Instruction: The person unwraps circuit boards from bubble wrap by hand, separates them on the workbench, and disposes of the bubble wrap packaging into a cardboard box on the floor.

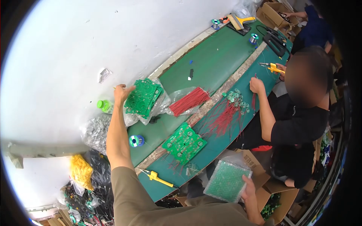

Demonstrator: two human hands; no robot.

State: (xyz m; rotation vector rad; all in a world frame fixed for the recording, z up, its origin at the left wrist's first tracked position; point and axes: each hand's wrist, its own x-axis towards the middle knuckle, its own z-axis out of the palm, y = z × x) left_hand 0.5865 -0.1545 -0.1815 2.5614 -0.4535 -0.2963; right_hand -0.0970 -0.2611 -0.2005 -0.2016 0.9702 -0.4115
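A green-capped bottle [102, 104] stands by the wall; next to it the left hand [122, 93] reaches the near-left edge of a stack of green circuit boards [143, 98] on clear plastic, though whether its fingers grip a board I cannot tell. A solder spool [136, 141] and a yellow soldering iron [160, 178] lie on the surface [151, 193], then a green board panel [184, 144] and a bundle of red wires [189, 101]. Below the surface's edge, the right hand [248, 189] grasps a bubble-wrapped pack [226, 181] by its side. Farther right, a co-worker's hand [257, 86] holds red wire.
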